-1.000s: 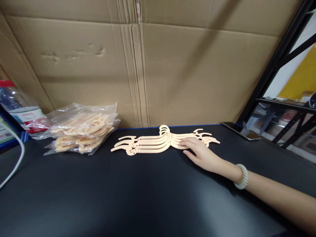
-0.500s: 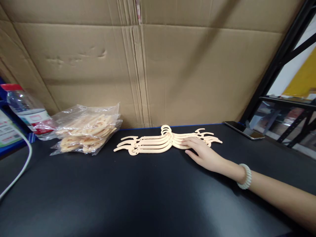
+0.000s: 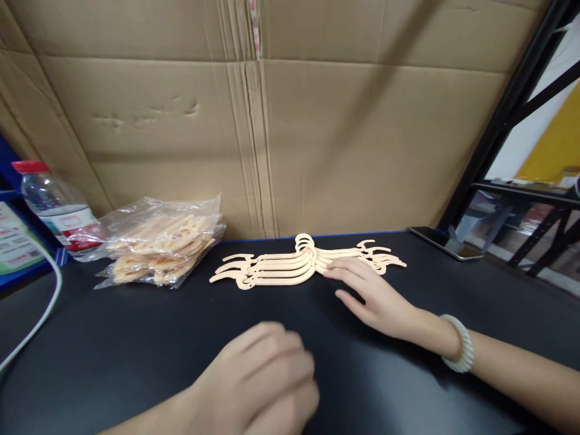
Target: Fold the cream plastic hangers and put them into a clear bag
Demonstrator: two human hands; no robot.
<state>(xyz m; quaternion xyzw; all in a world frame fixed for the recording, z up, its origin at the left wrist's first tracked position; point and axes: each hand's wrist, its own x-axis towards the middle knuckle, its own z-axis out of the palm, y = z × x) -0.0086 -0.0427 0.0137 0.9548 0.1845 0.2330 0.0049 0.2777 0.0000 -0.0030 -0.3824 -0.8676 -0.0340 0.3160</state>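
Observation:
Several cream clothes hangers (image 3: 283,273) lie overlapping in a row on the black table, their curved hooks pointing to the back. Over the right half of the row is my right hand (image 3: 369,296), palm down, fingers stretched out and thumb apart. Its fingertips lie at the front hanger near the middle and seem to touch it; no grip shows. My left hand (image 3: 260,380), somewhat blurred, is above the table nearer to me, apart from the hangers. The left fingers are curled in with their tips hidden, so whatever they may hold cannot be seen.
Clear plastic bags of similar cream hangers (image 3: 158,244) are piled at the left. Behind them stands a red-capped bottle (image 3: 67,211). A white cable (image 3: 52,302) runs down the left side. A phone (image 3: 446,243) lies at the back right, before a cardboard wall (image 3: 362,151).
My left hand has come into view from the bottom edge. The right hand has shifted slightly left and nearer to me along the hangers, which look unmoved.

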